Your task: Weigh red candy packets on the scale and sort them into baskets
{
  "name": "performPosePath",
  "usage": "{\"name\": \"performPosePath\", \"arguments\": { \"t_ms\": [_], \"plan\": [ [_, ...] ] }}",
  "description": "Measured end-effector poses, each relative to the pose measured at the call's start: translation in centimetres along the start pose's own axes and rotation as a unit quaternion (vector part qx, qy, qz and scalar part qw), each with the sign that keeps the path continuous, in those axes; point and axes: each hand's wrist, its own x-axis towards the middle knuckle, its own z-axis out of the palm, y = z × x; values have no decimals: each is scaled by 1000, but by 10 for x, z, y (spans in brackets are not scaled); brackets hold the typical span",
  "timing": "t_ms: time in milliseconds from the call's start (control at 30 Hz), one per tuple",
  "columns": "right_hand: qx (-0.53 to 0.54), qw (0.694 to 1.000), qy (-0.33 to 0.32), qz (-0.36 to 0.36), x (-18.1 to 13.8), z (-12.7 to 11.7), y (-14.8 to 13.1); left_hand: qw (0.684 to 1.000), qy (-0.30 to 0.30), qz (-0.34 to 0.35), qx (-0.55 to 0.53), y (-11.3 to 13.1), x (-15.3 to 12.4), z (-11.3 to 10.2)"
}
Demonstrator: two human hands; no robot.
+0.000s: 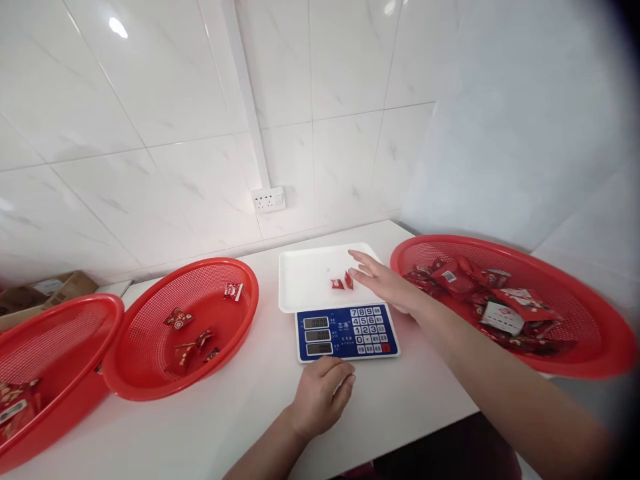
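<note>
A digital scale (349, 333) with a blue keypad panel and a white weighing tray (305, 270) stands on the table in front of me. Two small red-wrapped packets lie on the tray: one packet (337, 284) is flat, and the other packet (349, 281) looks tilted beside it. My right hand (376, 277) reaches over the tray's right side with its fingers stretched out, the fingertips close to the tilted packet. Resting at the front edge of the scale, my left hand (323, 398) has its fingers curled in; nothing shows in them. The three displays are lit too faintly to read surely.
A red basket (575, 280) heaped with red packets stands on the right. To the left are a second red basket (140, 340) with several packets and a third red basket (65, 413), partly cut off. Behind them sits a cardboard box (75, 287). A socket (269, 199) is on the tiled wall.
</note>
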Motion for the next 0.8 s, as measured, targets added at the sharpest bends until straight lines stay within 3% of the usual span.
{"name": "performPosePath", "arguments": {
  "t_ms": [100,200,267,333,433,500,667,800],
  "plan": [
    [-78,996,49,10,-6,-37,16,998,-33,-27,-45,-2,-8,7],
    [-146,984,77,64,-20,-79,47,994,-65,-32,-80,-2,-11,13],
    [-204,971,49,115,-34,-101,68,992,-85,-37,-91,-4,-12,15],
    [-266,948,-22,175,-50,-115,86,990,-95,-45,-96,-9,-11,17],
    [-327,905,-136,237,-69,-119,100,989,-86,-60,-103,-17,-9,19],
    [-344,893,-159,242,-74,-117,104,989,-77,-68,-109,-21,-10,20],
    [-326,906,-127,236,-68,-115,107,984,-79,-83,-133,-23,-13,28],
    [-300,932,-62,192,-60,-135,104,982,-57,-98,-152,-23,-13,30]
  ]
}}
